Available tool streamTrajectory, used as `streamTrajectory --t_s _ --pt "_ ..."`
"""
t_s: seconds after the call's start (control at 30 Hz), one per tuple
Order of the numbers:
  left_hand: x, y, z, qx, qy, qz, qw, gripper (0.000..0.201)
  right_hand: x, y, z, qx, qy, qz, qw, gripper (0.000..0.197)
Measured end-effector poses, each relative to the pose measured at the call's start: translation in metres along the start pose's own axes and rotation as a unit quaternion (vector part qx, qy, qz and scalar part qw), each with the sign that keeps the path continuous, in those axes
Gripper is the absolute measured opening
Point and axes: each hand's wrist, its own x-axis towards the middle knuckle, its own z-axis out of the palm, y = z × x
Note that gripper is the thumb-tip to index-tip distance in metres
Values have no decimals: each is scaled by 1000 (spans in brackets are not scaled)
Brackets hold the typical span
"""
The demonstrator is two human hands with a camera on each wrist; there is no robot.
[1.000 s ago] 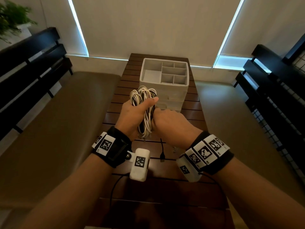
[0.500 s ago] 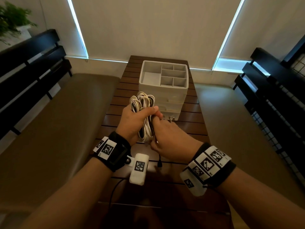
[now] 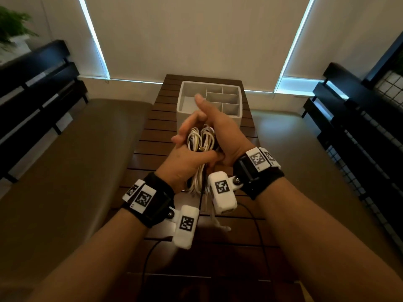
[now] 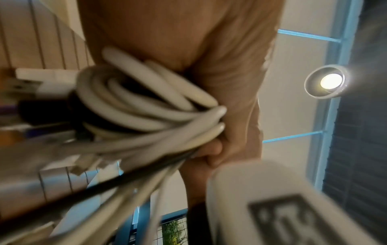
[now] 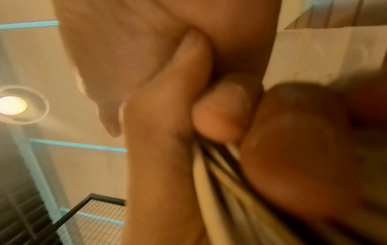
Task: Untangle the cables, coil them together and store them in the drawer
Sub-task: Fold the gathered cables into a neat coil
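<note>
A bundle of coiled white and black cables (image 3: 200, 140) is held up over the table, in front of the white drawer box (image 3: 237, 121). My left hand (image 3: 185, 158) grips its lower half, with the thumb laid across the strands. My right hand (image 3: 222, 134) holds the right side, thumb pointing up and fingers curled round the far side. Loose white cable ends (image 3: 216, 221) hang below the bundle. The left wrist view shows the coil (image 4: 146, 102) against my right palm. In the right wrist view the strands (image 5: 217, 182) run between the two hands. The box's drawer fronts are hidden behind my hands.
The box stands at the far end of a dark slatted wooden table (image 3: 152, 138) and has open compartments on top. Tan cushioned benches (image 3: 65, 162) flank the table, with black railings (image 3: 32, 88) behind them. A thin black wire (image 3: 148, 256) lies near my left forearm.
The bundle has risen and come nearer to me. My right hand has rolled from back-up to thumb-up on the bundle's right side. The dangling black plug no longer hangs free.
</note>
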Motion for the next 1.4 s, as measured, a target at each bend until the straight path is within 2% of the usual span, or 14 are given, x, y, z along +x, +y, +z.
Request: streamTrajectory --t_s 0.1,0.2,0.3,0.43,0.53,0.63,0.8,0.9,1.0,1.07,1.13,1.2,1.3,1.4 --pt "-2 10 -5 51 -54 17 997 35 -3 -6 1 -55 -25 -41 997 60" --pt "0 10 -3 71 -29 39 996 41 -2 -13 6 -78 13 -70 994 59" --pt "1 8 0 74 -23 69 995 44 -3 -16 6 -41 13 -77 996 59" --pt "0 11 5 95 -18 75 992 46 -8 -18 9 -54 29 -104 993 60" --pt "6 9 8 150 -6 84 985 42 -4 -15 14 -92 89 -132 983 63" --pt "6 -2 13 186 21 58 981 37 2 -6 19 -133 165 -121 970 65" --pt "3 -16 10 204 54 34 977 33 8 11 22 -171 217 -139 951 64" --pt "5 -15 9 188 71 32 979 16 8 13 22 -187 219 -177 941 65" --pt "6 -6 5 168 88 42 981 15 2 13 19 -233 216 -225 921 50" --pt "5 5 -1 148 100 59 982 24 -1 16 17 -258 175 -209 927 37" --pt "3 9 -4 159 84 70 981 31 -3 18 14 -275 135 -160 938 36" --pt "1 8 -1 155 63 63 984 34 0 19 9 -280 120 -141 942 38" --pt "1 5 8 99 61 60 991 34 5 21 8 -313 148 -174 922 43" --pt "-1 6 10 113 80 66 988 31 7 26 12 -327 196 -206 901 46"
